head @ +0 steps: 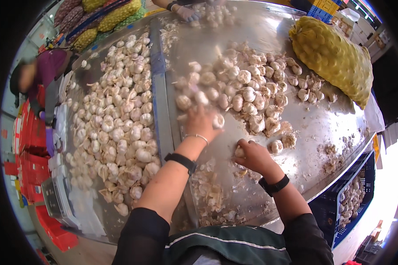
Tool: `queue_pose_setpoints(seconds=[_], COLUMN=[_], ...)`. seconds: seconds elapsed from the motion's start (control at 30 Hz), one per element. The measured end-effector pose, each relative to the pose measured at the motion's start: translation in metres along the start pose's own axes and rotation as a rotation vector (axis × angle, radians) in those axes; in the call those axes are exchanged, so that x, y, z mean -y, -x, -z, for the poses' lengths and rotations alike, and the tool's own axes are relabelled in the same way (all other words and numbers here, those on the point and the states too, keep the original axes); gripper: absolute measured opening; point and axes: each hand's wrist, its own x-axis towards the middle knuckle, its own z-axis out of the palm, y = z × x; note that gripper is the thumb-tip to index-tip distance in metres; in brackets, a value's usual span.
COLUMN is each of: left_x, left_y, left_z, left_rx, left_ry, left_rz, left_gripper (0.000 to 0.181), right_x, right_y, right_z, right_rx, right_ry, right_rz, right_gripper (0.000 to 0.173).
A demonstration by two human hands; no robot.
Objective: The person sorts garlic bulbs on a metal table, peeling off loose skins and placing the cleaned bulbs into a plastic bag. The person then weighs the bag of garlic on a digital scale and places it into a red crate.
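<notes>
My left hand [200, 124] is blurred, at the near left edge of a loose pile of garlic bulbs [248, 94] on the metal table; one garlic bulb [218, 121] shows against its right side, and its grip is unclear. To the right and nearer my body, my right hand [252, 154] has its fingers curled round a garlic bulb [239, 151] just above the metal. Two bulbs, one with loose outer skin, lie just beyond this hand. Past a raised metal divider [162, 99], a wide bed of cleaner garlic bulbs [117, 122] covers the left part of the table.
Papery garlic skins [209, 192] litter the near table. A full yellow mesh sack [333, 59] lies at the right back; a blue crate [355, 198] with garlic stands below the right edge. A co-worker's gloved hand [187, 14] is across the table, another person [46, 73] at the left.
</notes>
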Motion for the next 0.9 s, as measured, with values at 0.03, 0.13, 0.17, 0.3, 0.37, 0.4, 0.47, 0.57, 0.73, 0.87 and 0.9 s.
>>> queue_pose_setpoints(seconds=[0.03, 0.13, 0.17, 0.3, 0.37, 0.4, 0.47, 0.57, 0.73, 0.87, 0.9], left_x=[0.000, -0.003, -0.003, -0.003, -0.003, -0.002, -0.001, 0.000, 0.000, -0.006, -0.006], left_y=[0.004, 0.023, 0.029, 0.049, 0.056, 0.059, 0.068, 0.079, 0.090, 0.103, 0.109], left_z=[-0.007, -0.016, -0.012, -0.006, -0.003, -0.002, -0.001, -0.002, -0.007, 0.008, 0.013], left_rx=[0.026, 0.067, 0.090, 0.185, 0.223, 0.238, 0.250, 0.233, 0.223, 0.074, -0.024], left_ry=[0.013, 0.127, 0.135, 0.120, 0.121, 0.124, 0.136, 0.159, 0.231, 0.329, 0.349], left_rz=[-0.039, -0.057, -0.073, -0.075, -0.096, -0.113, -0.124, -0.115, -0.108, -0.126, -0.160], left_gripper=[0.062, 0.056, 0.056, 0.052, 0.052, 0.052, 0.052, 0.050, 0.048, 0.047, 0.047], right_x=[-0.002, 0.005, 0.006, 0.002, -0.019, -0.031, -0.025, -0.007, 0.003, -0.026, -0.033], right_y=[-0.002, -0.015, -0.025, -0.090, -0.122, -0.136, -0.139, -0.123, -0.067, -0.038, -0.028], right_z=[-0.001, 0.025, 0.037, 0.079, 0.076, 0.064, 0.043, 0.025, 0.014, 0.030, 0.041], right_rx=[0.002, 0.079, 0.107, -0.679, -0.715, -0.690, -0.725, -0.634, -0.491, -0.600, -0.629], right_ry=[-0.005, 0.012, 0.020, 0.014, 0.071, 0.107, 0.215, 0.134, -0.143, -0.851, -1.196], right_rz=[0.003, 0.060, 0.084, 0.073, -0.048, -0.106, -0.096, -0.123, -0.072, -0.121, -0.119], right_gripper=[0.046, 0.045, 0.044, 0.032, 0.029, 0.027, 0.027, 0.027, 0.027, 0.030, 0.027])
